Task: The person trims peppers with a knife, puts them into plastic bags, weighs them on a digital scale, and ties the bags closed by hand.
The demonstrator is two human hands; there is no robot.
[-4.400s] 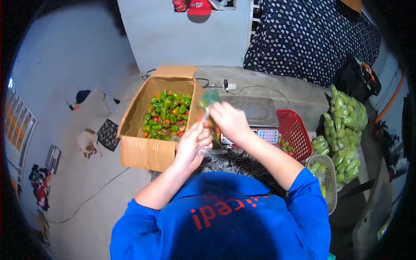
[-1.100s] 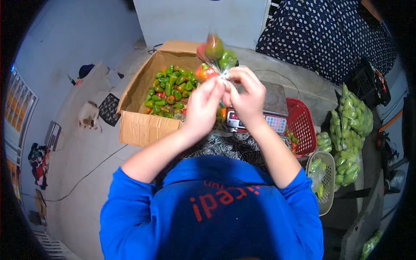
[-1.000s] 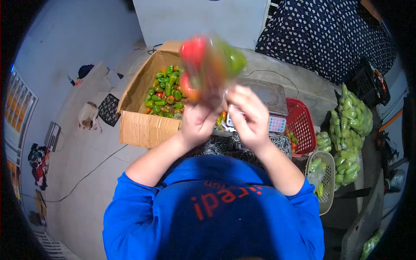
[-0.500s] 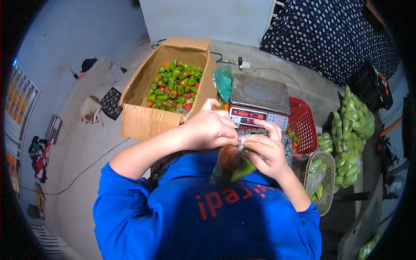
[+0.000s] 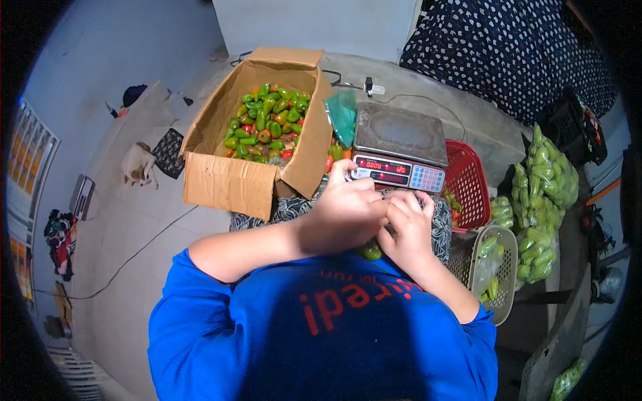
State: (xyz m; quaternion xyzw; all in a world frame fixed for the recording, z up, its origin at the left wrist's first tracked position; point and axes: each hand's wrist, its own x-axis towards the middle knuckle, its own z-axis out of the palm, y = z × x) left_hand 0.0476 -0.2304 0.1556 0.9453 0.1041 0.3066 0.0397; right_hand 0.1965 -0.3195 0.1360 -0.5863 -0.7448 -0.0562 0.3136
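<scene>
My left hand (image 5: 348, 208) and my right hand (image 5: 406, 227) meet in front of my chest, fingers closed at the neck of a clear plastic bag of peppers (image 5: 369, 250). Only a green bit of the bag shows below the hands; its neck is hidden behind my fingers. Just beyond stands a digital scale (image 5: 400, 150) with red lit digits and a bare metal plate. To the left, an open cardboard box (image 5: 231, 180) holds many green and red peppers (image 5: 271, 120). A teal plastic bag (image 5: 342, 117) lies between box and scale.
Right of the scale sits a red plastic basket (image 5: 471, 190) with a few peppers. Nearer is a beige basket (image 5: 511, 267) holding bagged green vegetables. Filled bags of green peppers (image 5: 548, 180) are piled at far right. A dog (image 5: 139, 165) lies on the floor at left.
Both hands have drawn together and turned, with the left hand now covering the bag's neck. The bag of peppers has swung down and mostly out of sight behind them.
</scene>
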